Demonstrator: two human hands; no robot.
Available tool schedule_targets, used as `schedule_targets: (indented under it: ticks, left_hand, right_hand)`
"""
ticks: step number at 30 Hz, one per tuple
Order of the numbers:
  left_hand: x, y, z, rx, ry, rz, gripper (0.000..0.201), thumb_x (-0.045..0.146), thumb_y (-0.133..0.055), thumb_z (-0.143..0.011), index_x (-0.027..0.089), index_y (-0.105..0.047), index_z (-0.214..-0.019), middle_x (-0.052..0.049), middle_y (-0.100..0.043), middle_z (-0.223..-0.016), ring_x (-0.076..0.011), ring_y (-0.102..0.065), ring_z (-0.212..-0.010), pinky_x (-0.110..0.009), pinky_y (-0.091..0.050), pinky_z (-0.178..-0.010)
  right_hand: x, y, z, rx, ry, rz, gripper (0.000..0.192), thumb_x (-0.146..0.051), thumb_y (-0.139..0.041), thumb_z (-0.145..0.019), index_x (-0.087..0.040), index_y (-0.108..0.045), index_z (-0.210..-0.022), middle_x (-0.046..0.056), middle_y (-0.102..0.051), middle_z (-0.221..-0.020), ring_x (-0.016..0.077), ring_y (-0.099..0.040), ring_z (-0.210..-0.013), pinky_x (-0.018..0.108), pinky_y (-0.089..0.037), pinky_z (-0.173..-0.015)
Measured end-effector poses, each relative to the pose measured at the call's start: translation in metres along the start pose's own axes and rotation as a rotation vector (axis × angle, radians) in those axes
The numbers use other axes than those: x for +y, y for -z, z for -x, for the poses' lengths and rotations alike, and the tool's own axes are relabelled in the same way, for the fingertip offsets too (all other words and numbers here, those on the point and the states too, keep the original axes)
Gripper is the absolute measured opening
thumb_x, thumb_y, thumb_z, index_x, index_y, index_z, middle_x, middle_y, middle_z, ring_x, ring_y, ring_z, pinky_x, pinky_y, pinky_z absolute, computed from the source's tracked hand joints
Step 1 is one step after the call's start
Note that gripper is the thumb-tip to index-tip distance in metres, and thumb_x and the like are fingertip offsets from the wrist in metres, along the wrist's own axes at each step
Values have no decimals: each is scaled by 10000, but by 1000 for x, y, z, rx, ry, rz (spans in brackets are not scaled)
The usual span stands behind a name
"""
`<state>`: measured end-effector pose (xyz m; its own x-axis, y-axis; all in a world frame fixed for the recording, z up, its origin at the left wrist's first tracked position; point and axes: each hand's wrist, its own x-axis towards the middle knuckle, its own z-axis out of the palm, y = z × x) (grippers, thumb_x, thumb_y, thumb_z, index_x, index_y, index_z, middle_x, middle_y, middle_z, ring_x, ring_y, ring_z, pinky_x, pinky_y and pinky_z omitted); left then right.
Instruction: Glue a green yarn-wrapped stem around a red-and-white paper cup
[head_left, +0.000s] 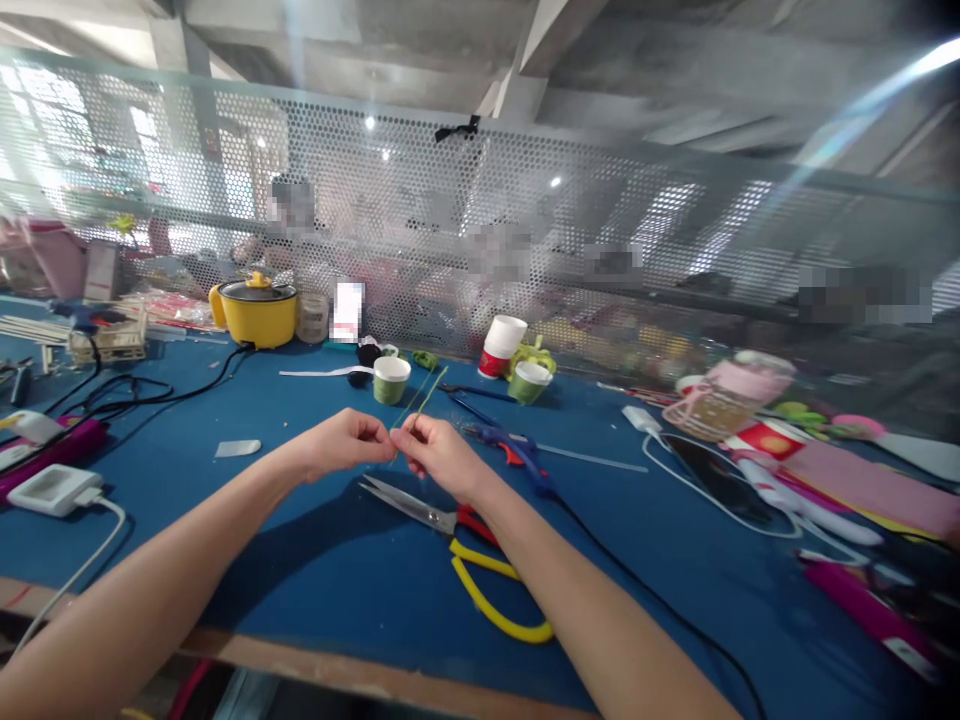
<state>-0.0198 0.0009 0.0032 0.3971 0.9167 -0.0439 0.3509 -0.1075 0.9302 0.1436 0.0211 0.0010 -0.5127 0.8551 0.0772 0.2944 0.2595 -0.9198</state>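
Above the blue table (300,560), my left hand (341,442) and my right hand (441,452) meet fingertip to fingertip. Both pinch thin green stems (424,400) that slant up and away to the right. Under the right wrist lie scissors (420,508) with red and yellow handles. A blue glue gun (517,450) lies just right of my right hand, its black cord running toward the near right.
Two green paper cups (391,379) (529,382) and stacked red-white cups (501,346) stand behind the hands. A yellow electric pot (256,310) sits at the far left. A white charger (52,489) lies near left; a phone (718,478) and pink items right. A perforated screen separates other people.
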Motion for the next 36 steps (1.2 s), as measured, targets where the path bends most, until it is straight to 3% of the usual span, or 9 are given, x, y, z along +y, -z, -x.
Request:
schedule_targets:
  ticks: [9,17,24,36]
  left_hand:
    - [-2,-4,-2,34,-7,-1,237,349,-576,-641,116,-541,-666,55,-407,-542,-56,-279,-487,-201,-195,-446]
    - [-1,0,-1,12,7,-1,270,399,-559,-672,128,-555,-676,60,-366,-498,-51,-240,-440,-209,-150,-416]
    - [-6,4,-2,-60,7,-25,272,412,-550,-688,141,-564,-708,61,-346,-506,-51,-237,-436,-210,-153,-417]
    - [-6,2,-3,6,-11,-54,296,417,-575,-643,131,-599,-716,37,-453,-517,-66,-327,-463,-200,-222,-430]
  right_hand:
    - [-1,-2,1,71,3,149,304,-434,-537,-734,-169,-443,-617,-64,-426,-430,59,-367,-380,190,-271,-382]
    - [-2,-1,1,-86,28,-188,298,-445,-571,-696,-171,-463,-741,-48,-470,-581,74,-447,-480,198,-367,-421]
    - [0,-2,1,-61,4,-100,302,-447,-564,-703,-173,-443,-673,-70,-450,-489,60,-409,-422,193,-343,-411]
    - [0,-5,1,31,-12,8,274,-409,-534,-740,-175,-426,-647,-69,-441,-454,56,-405,-388,180,-328,-383]
